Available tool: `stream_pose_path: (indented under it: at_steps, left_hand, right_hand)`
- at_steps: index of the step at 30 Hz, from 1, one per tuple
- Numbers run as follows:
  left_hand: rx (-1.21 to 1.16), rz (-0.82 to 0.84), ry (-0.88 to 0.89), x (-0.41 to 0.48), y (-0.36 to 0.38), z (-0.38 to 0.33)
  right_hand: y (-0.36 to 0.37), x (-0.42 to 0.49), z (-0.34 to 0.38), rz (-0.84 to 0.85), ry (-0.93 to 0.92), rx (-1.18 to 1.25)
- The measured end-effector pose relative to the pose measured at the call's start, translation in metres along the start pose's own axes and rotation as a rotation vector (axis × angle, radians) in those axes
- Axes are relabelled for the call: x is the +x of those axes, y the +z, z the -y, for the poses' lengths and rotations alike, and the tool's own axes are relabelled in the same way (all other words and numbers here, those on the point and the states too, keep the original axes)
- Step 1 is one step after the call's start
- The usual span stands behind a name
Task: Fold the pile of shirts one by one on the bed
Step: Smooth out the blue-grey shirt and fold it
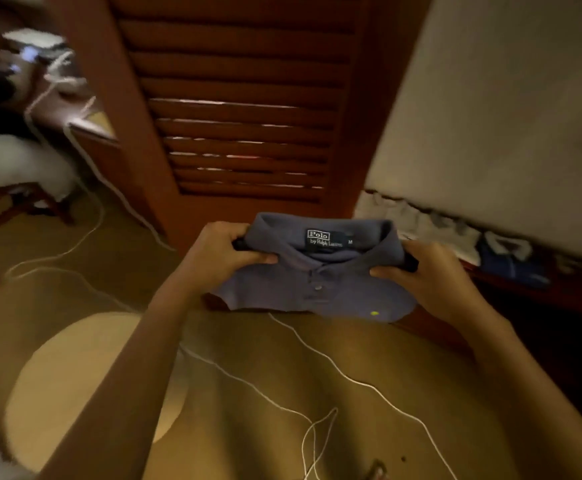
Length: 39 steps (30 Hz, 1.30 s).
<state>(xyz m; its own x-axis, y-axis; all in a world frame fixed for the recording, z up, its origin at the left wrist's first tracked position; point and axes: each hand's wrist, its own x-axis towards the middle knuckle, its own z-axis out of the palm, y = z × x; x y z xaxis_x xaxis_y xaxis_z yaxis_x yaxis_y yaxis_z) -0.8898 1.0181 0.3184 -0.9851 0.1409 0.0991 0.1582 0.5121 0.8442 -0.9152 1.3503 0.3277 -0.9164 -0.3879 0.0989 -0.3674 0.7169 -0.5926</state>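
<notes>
A folded blue polo shirt [317,289] with a label inside the collar and a small yellow logo hangs in the air in front of me. My left hand [220,254] grips its left shoulder edge, thumb on top. On the other side my right hand [431,271] grips the right shoulder edge the same way. Something dark shows under the fabric at both grips; I cannot tell what it is. The bed is not in view.
A louvred wooden door [244,109] stands straight ahead. Folded clothes [455,233] lie on a low wooden shelf at the right under a pale wall. White cables [317,358] trail over the tan floor. A chair with a white cushion [16,168] is at the left.
</notes>
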Motion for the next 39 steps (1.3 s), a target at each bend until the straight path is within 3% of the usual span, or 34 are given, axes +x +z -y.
stream_pose_path:
  at_steps: [8, 11, 17, 25, 39]
  left_hand:
    - [-0.065, 0.276, 0.187, 0.109, 0.19, -0.116]
    - [-0.068, 0.295, 0.256, 0.148, 0.263, -0.165]
    - [-0.114, 0.295, 0.357, 0.22, 0.37, -0.25]
    - [-0.086, 0.315, 0.406, 0.325, 0.472, -0.319]
    - [-0.047, 0.334, 0.345, 0.546, 0.645, -0.358]
  right_hand:
    - [-0.129, -0.115, -0.146, -0.225, 0.224, 0.025]
    - [-0.183, -0.149, -0.206, -0.306, 0.309, 0.02]
    - [-0.291, -0.176, -0.298, -0.413, 0.305, -0.028]
    - [-0.393, -0.152, -0.421, -0.465, 0.294, -0.064]
    - [-0.511, -0.051, -0.661, -0.407, 0.304, 0.047]
